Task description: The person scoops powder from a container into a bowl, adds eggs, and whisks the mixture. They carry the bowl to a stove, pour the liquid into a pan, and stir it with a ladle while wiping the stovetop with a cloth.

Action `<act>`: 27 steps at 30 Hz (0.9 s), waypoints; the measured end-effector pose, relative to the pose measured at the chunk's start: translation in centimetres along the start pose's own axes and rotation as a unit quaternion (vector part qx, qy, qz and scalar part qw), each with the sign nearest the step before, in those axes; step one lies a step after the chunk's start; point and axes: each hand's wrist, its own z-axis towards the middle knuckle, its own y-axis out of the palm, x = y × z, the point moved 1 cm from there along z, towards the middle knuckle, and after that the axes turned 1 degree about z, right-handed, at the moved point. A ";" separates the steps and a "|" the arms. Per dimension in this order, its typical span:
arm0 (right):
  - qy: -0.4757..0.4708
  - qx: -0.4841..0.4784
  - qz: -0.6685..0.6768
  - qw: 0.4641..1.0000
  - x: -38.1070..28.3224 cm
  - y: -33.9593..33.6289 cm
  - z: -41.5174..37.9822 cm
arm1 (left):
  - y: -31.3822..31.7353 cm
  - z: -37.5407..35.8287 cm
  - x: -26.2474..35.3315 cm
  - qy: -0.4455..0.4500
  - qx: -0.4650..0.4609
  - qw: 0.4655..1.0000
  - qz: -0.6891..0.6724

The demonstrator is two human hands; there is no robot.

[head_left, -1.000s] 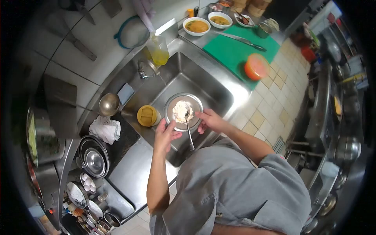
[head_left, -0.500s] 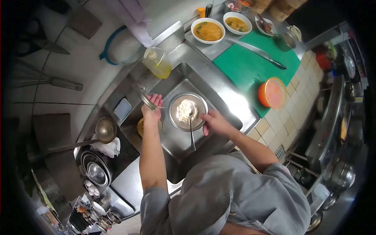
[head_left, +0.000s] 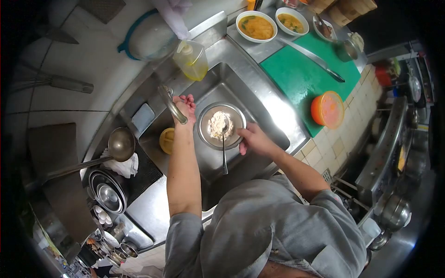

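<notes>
My right hand (head_left: 256, 140) grips the rim of a round metal bowl (head_left: 204, 140) over the sink (head_left: 222, 95). Inside is a heap of pale, floury-looking stuff (head_left: 216, 125), with a metal spoon (head_left: 224, 155) standing in it and its handle hanging over the near rim. Beside the curved metal faucet (head_left: 174, 105) is my left hand (head_left: 187, 109), palm up with loosely bent fingers and nothing in it. The spout overlaps part of this hand. Below my left wrist, a yellow round container (head_left: 166, 141) sits in the sink, partly hidden by the forearm.
A green cutting board (head_left: 296, 69) to the right bears a knife (head_left: 320, 62) and an orange tub (head_left: 327, 110). Bowls of yellow soup (head_left: 256, 28) stand behind. A soap bottle (head_left: 191, 60) is at the sink's back edge; a ladle (head_left: 121, 144) and nested bowls (head_left: 109, 197) lie left.
My left hand has moved back beside the faucet, its fingers more bent than before. The water seen at the spout earlier no longer shows. My right hand stays on the bowl; the view shifted slightly.
</notes>
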 end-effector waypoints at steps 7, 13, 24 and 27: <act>0.014 -0.002 0.002 1.000 0.6 0.0 0.4 | -0.4 -0.2 0.0 -0.004 -0.003 1.000 -0.010; 0.007 -0.003 -0.020 1.000 0.6 0.1 1.2 | -2.3 -7.3 0.8 -0.110 -0.043 0.988 0.103; 0.009 -0.113 -0.065 0.991 -0.2 3.4 0.2 | -5.6 -13.6 0.1 -0.062 -0.148 0.987 -0.010; 0.024 -0.144 -0.109 0.983 -0.2 3.5 -2.8 | -5.2 -15.0 0.6 -0.039 -0.155 0.987 -0.033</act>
